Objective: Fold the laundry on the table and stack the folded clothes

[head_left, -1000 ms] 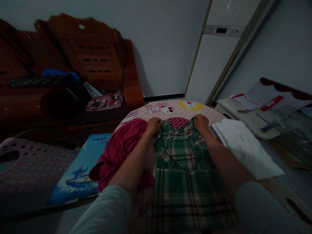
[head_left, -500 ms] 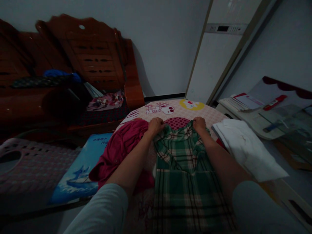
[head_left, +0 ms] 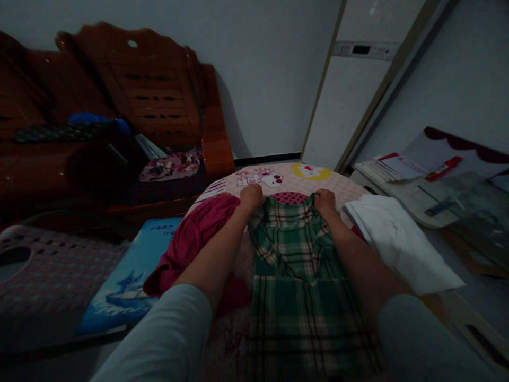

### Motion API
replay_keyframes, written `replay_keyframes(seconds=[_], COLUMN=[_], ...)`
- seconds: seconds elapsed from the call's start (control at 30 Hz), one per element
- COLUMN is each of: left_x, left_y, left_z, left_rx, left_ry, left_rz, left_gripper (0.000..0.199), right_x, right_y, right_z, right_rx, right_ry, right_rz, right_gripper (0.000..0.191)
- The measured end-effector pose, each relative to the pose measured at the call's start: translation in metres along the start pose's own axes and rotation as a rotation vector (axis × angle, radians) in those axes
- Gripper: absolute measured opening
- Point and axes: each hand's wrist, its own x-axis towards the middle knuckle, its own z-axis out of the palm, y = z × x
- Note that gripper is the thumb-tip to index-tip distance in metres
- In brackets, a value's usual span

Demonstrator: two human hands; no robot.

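A green plaid shirt (head_left: 296, 302) lies lengthwise on the round table, with its far edge toward the wall. My left hand (head_left: 252, 198) is closed on the far left corner of the shirt, and my right hand (head_left: 325, 202) pinches the far right corner. Between the two hands the far edge runs nearly straight. Left of the shirt, partly behind my left forearm, is a crumpled dark pink garment (head_left: 194, 233). Folded white cloth (head_left: 397, 241) lies to the right, beyond my right forearm.
A patterned cloth (head_left: 254, 178) covers the table. At left are a blue printed bag (head_left: 131, 276), a pink woven basket (head_left: 59, 265) and a wooden sofa (head_left: 155, 101) with clothes on it. A side stand (head_left: 397, 185) with papers is at right.
The far edge of the shirt has been drawn straighter and flatter between my hands. My left hand has shifted slightly left and away from me; my right hand has barely moved.
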Motion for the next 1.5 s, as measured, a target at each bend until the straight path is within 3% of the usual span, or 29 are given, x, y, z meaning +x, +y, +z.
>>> replay_keyframes(seconds=[0.17,0.4,0.63,0.87,1.07,1.2,1.33,1.5], left_x=[0.017,0.006,-0.001,0.013,0.014,-0.009,-0.052,-0.089], left_y=[-0.002,-0.004,0.001,-0.001,-0.012,-0.026,-0.033,-0.037], left_z=[0.005,0.023,0.023,0.026,0.02,0.004,-0.003,0.006], left_rx=[0.024,0.006,-0.017,-0.071,-0.148,-0.239,-0.415,-0.408], left_ry=[-0.007,-0.029,-0.025,0.004,-0.017,0.026,0.068,0.005], left_rz=[-0.05,-0.07,0.029,-0.032,-0.054,-0.024,-0.015,-0.034], left_gripper=[0.036,0.036,0.031,0.038,0.035,0.036,0.027,0.019], right_x=[0.004,0.004,0.002,0.004,-0.018,-0.047,-0.082,-0.108], right_y=[0.001,0.006,0.001,-0.005,-0.011,-0.022,-0.041,-0.057], right_z=[0.001,0.008,0.007,0.008,0.005,-0.01,-0.024,-0.01], right_rx=[0.026,0.036,0.018,-0.012,0.059,0.249,0.481,0.6], right_ry=[0.007,0.025,-0.02,-0.097,-0.114,-0.018,-0.053,-0.097], right_rz=[0.051,0.019,-0.019,-0.022,-0.114,-0.167,-0.254,-0.241], right_gripper=[0.032,0.03,0.029,0.037,0.05,0.041,0.03,0.024])
